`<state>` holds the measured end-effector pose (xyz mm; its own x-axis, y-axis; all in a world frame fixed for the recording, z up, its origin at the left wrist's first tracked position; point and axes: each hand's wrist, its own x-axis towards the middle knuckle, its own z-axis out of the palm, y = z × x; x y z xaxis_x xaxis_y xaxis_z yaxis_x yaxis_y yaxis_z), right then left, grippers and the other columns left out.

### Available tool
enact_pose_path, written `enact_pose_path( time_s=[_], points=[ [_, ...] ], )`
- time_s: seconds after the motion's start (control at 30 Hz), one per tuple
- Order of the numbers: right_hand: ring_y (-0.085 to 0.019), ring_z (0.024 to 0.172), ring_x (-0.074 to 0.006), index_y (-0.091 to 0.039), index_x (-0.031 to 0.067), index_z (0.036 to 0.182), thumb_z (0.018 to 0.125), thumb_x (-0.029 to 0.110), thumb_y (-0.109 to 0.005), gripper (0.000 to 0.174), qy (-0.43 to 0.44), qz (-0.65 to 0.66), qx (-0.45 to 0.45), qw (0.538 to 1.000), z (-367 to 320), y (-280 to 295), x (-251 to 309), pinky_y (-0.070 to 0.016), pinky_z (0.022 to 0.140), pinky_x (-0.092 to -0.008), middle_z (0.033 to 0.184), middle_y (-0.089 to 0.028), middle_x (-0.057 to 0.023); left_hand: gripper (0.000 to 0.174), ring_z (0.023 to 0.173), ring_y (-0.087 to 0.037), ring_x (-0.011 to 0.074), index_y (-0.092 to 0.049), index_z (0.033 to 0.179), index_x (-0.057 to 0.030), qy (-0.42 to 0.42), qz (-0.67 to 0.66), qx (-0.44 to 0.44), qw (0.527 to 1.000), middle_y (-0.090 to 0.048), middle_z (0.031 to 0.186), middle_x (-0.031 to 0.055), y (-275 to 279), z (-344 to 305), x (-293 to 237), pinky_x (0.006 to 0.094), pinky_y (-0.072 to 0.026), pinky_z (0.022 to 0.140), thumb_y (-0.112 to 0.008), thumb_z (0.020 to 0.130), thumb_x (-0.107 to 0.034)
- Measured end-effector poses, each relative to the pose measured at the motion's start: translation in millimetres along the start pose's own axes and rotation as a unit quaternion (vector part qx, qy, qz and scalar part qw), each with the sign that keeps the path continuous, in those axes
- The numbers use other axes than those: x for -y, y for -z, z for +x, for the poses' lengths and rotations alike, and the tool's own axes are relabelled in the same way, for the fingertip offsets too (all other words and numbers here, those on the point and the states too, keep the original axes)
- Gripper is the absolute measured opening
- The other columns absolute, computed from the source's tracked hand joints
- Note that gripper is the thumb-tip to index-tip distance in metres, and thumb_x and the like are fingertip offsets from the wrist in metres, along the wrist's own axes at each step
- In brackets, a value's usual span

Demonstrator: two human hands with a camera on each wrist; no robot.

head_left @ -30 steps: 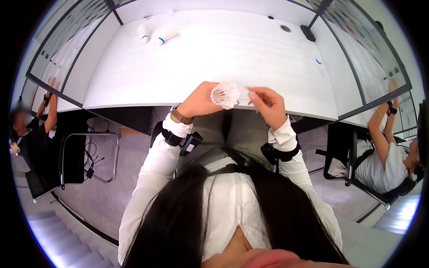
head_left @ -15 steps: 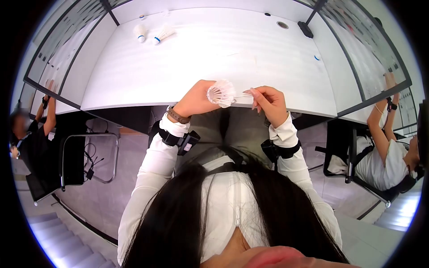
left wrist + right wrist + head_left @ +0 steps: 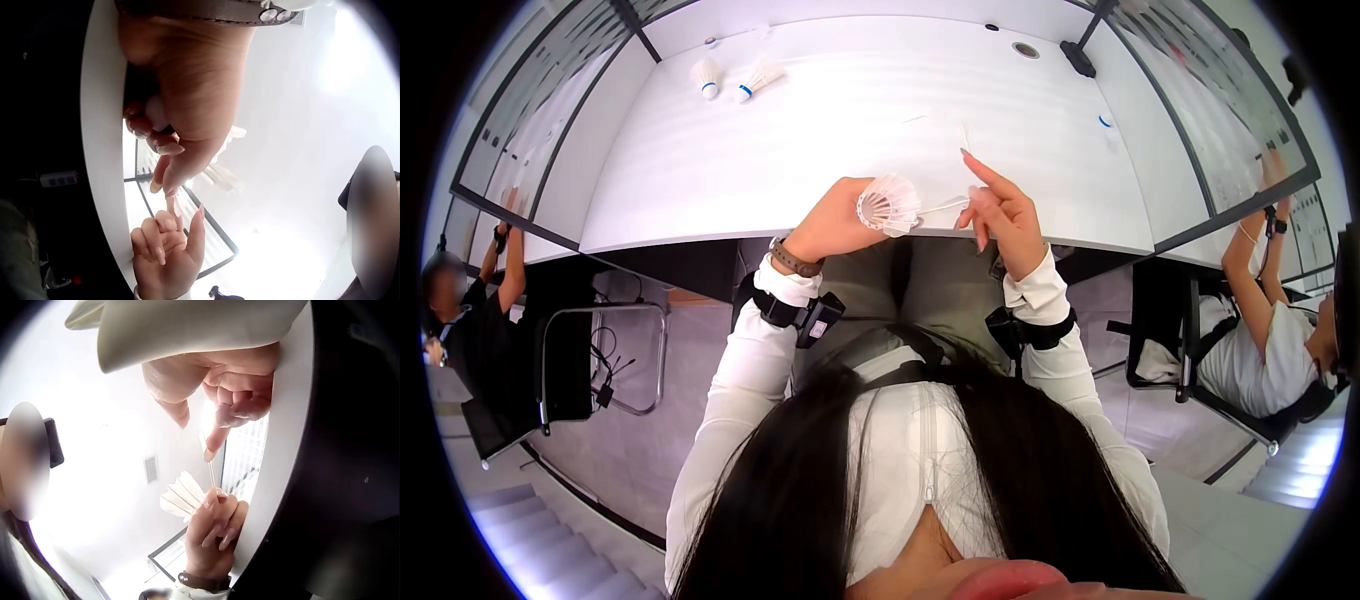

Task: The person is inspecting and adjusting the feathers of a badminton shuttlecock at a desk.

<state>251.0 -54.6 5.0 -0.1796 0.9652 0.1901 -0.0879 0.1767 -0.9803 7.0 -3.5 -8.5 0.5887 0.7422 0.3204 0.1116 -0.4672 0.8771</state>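
My left hand [image 3: 835, 222] grips a white shuttlecock [image 3: 889, 203], its feather skirt facing up. In the left wrist view, the curled fingers of the left hand [image 3: 197, 103] surround its pale rounded base [image 3: 156, 111]. One thin feather [image 3: 943, 207] sticks out sideways from the skirt toward my right hand [image 3: 1010, 225]. The right index finger is stretched out, apart from the thumb, and the other fingers are bent. In the right wrist view, the feather's stem [image 3: 212, 472] runs up beside the index fingertip of the right hand [image 3: 215, 384].
Two shuttlecocks with blue bands [image 3: 707, 78] [image 3: 758, 81] lie at the desk's back left, near a small cork-like piece [image 3: 710, 42]. A blue-edged bit [image 3: 1104, 121] lies at right, a black object [image 3: 1077, 59] at the back right. Thin strands [image 3: 914, 119] show on the desk [image 3: 800, 130]. People sit on both sides.
The right thumb and index finger, earlier pinching the feather, have spread apart, with the index finger now pointing up and left. The left hand still holds the shuttlecock, shifted slightly left in view.
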Motion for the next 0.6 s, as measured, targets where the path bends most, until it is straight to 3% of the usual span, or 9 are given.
enact_pose_path(
  time_s=[0.03, 0.07, 0.17, 0.2, 0.4, 0.6],
  points=[
    [-0.051, 0.054, -0.0041, -0.046, 0.0034, 0.142, 0.094, 0.018, -0.065, 0.053, -0.006, -0.022, 0.019, 1.000, 0.3, -0.8, -0.3, -0.0375, 0.049, -0.0184, 0.072, -0.065, -0.0027, 0.021, 0.075, -0.058, 0.0091, -0.068, 0.093, -0.0016, -0.004, -0.012, -0.001, 1.000, -0.067, 0.082, 0.0019, -0.2, -0.7, 1.7, 0.0274, -0.0486, 0.071, -0.079, 0.079, -0.013],
    [-0.052, 0.056, -0.0038, -0.058, 0.0011, 0.130, 0.091, 0.016, -0.070, 0.044, -0.019, -0.058, 0.009, 0.998, -1.8, -5.2, 0.1, -0.0387, 0.049, -0.0189, 0.071, -0.064, -0.0020, 0.021, 0.075, -0.058, 0.0092, -0.068, 0.093, -0.0017, -0.007, -0.023, -0.001, 1.000, -0.067, 0.083, 0.0019, 0.6, -1.2, 2.4, 0.0274, -0.0487, 0.071, -0.079, 0.079, -0.012],
    [-0.053, 0.057, -0.0037, -0.068, -0.0006, 0.111, 0.088, 0.016, -0.072, 0.028, -0.012, -0.070, 0.034, 0.997, 4.0, -8.5, -12.9, -0.0392, 0.049, -0.0188, 0.071, -0.063, -0.0008, 0.019, 0.076, -0.059, 0.0090, -0.067, 0.092, -0.0019, 0.013, 0.002, 0.004, 1.000, -0.067, 0.083, 0.0018, 1.3, -0.7, -3.7, 0.0274, -0.0489, 0.072, -0.078, 0.078, -0.010],
    [-0.051, 0.055, -0.0037, -0.070, -0.0008, 0.093, 0.087, 0.017, -0.075, 0.019, -0.024, -0.060, 0.018, 0.998, 3.2, -14.5, -3.6, -0.0388, 0.050, -0.0185, 0.067, -0.061, 0.0011, 0.018, 0.076, -0.059, 0.0090, -0.067, 0.092, -0.0019, 0.013, 0.001, 0.007, 1.000, -0.067, 0.082, 0.0018, 0.8, -0.2, -2.6, 0.0274, -0.0489, 0.072, -0.078, 0.079, -0.010],
    [-0.048, 0.048, -0.0029, -0.064, 0.0028, 0.079, 0.087, 0.018, -0.075, 0.020, -0.059, -0.126, -0.006, 0.990, 5.5, -13.3, -1.5, -0.0366, 0.046, -0.0192, 0.058, -0.056, 0.0031, 0.019, 0.075, -0.058, 0.0089, -0.067, 0.090, -0.0015, -0.002, 0.009, -0.001, 1.000, -0.066, 0.080, 0.0018, -0.9, 0.7, 1.7, 0.0270, -0.0482, 0.071, -0.078, 0.081, -0.012],
    [-0.046, 0.047, -0.0022, -0.055, 0.0080, 0.073, 0.089, 0.021, -0.074, 0.028, -0.045, -0.065, -0.021, 0.997, 6.8, -12.2, -8.0, -0.0340, 0.044, -0.0182, 0.056, -0.052, 0.0046, 0.020, 0.073, -0.056, 0.0091, -0.065, 0.089, -0.0010, -0.003, 0.013, -0.004, 1.000, -0.064, 0.078, 0.0020, -0.5, 1.1, -1.3, 0.0275, -0.0476, 0.070, -0.079, 0.081, -0.014]
  ],
)
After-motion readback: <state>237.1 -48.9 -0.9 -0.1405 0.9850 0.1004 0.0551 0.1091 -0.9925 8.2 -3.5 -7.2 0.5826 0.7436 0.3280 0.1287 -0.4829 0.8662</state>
